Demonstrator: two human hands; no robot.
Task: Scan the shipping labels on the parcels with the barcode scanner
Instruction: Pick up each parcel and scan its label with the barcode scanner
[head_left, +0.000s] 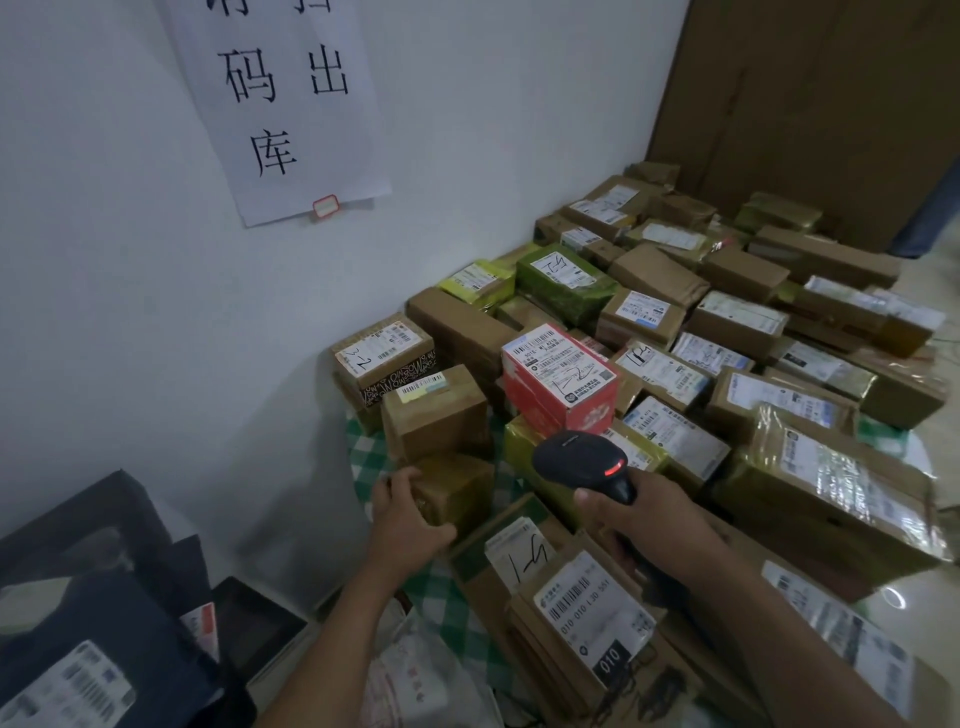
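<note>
1. Holding the barcode scanner, the right grip has its fingers wrapped round the handle. The scanner head is up over the near middle of the pile with a red light glowing on it.
2. Just beyond the scanner is a red box with a white shipping label on top, barcodes facing up.
3. The left grip is curled round a small brown parcel at the near left edge of the pile, fingers over the top and thumb on the near side.
4. That parcel sits on a green-checked cloth over the worktop. A taller brown box is right behind it, and a box with "WOW" print is further back against the wall.
5. The rest of the worktop is packed tight with taped cardboard parcels, most with the label up. A green-wrapped parcel sits far back, and a flat parcel with a "010" label lies under the right forearm.
6. Near left there are dark bags, one with a label on it. Can't tell what's inside.
7. A paper sign hangs on the white wall, and a brown door is at far right.
</note>
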